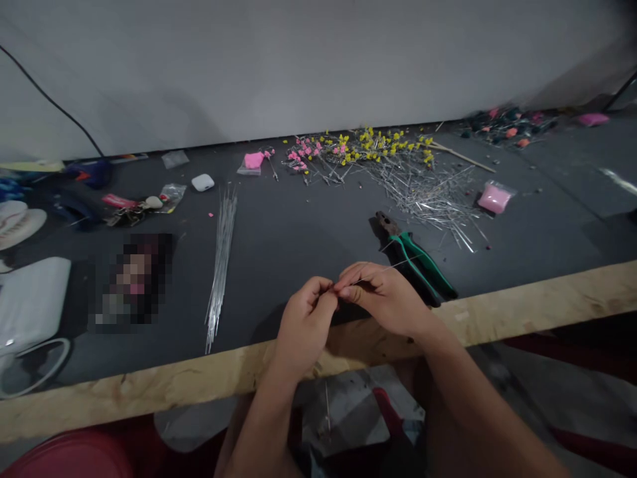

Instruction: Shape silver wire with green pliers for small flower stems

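Observation:
My left hand (pixel 306 325) is closed in a pinch at the table's front edge, its fingertips meeting those of my right hand. What lies between the left fingers is hidden. My right hand (pixel 385 297) pinches a thin metal wire (pixel 403 261), whose free end sticks out to the right above the pliers. These pliers (pixel 414 255), with green and black handles, lie just beyond my right hand with their jaws pointing away. To the left, a bundle of straight silvery wires (pixel 222 265) rests lengthwise on the dark tabletop.
Along the wall lie yellow-tipped wires (pixel 375 143), pink-tipped wires (pixel 304 153) and loose wires (pixel 428 199). Pink packets (pixel 253 160) (pixel 495 197) flank them. A white earphone case (pixel 202 182), keys (pixel 132 211) and a white device (pixel 37 302) sit left. A wooden strip (pixel 199 378) edges the table.

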Motion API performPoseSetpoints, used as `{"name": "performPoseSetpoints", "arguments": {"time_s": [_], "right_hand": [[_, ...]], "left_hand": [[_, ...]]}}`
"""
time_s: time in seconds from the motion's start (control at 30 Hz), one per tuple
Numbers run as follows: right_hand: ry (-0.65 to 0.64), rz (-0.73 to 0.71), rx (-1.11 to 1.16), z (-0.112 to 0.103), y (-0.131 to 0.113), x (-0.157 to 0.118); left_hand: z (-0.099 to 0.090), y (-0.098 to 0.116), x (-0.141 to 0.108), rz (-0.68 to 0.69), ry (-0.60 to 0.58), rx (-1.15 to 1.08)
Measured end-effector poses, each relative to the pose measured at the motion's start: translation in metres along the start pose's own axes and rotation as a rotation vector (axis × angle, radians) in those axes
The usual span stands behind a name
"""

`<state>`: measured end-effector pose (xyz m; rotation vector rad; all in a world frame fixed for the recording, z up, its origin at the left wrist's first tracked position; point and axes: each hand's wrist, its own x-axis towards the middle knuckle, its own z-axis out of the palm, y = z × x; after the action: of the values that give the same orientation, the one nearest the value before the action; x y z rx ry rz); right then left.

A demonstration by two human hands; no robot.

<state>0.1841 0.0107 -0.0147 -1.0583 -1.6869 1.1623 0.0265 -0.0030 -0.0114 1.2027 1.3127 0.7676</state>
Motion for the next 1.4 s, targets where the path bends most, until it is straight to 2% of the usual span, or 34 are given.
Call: {"name": "performPoseSetpoints", "arguments": {"time_s": [0.17,0.23,0.33,0.43,0.53,0.67,0.8,0.87,0.93,1.07,1.23,1.4], "right_hand": [[-0.025,-0.02,0.02,-0.004,-0.002,0.0],[-0.01,-0.02,0.038,-0.005,-0.002,0.001],[0.051,0.029,0.116,-0.003,-0.002,0.002],[0.121,0.134,0.317,-0.001,-0.003,0.002],[0.129,0.183,0.477,0.0,-0.005,0.002],[0.072,0.148,0.5,0.0,-0.009,0.004],[0.09,0.218,0.53,0.003,-0.014,0.006],[0.065,0.251,0.579,0.004,-0.015,0.005],[0.037,0.267,0.65,0.005,-0.015,0.003],[-0.027,0.377,0.821,0.0,-0.012,-0.003],[-0.208,0.472,0.86,-0.004,-0.012,-0.007],[-0.227,0.507,0.736,-0.001,-0.016,-0.005]], "left_hand": [[0.01,0.0,-0.001,-0.07,0.001,-0.237],[0.011,0.001,0.0,-0.058,-0.007,-0.268],[0.007,0.004,0.0,0.101,0.037,-0.152],[0.002,0.006,-0.001,0.237,0.044,-0.09],[-0.001,0.006,-0.003,0.261,0.026,-0.102],[-0.002,0.007,-0.004,0.239,0.049,-0.11],[-0.004,0.008,-0.006,0.422,0.201,0.188],[-0.008,0.007,-0.005,0.539,0.3,0.356],[-0.012,0.004,-0.004,0.642,0.361,0.431],[-0.017,0.0,-0.002,0.8,0.368,0.447],[-0.016,0.001,-0.004,0.783,0.363,0.489],[-0.019,0.002,-0.004,0.781,0.32,0.501]]}}
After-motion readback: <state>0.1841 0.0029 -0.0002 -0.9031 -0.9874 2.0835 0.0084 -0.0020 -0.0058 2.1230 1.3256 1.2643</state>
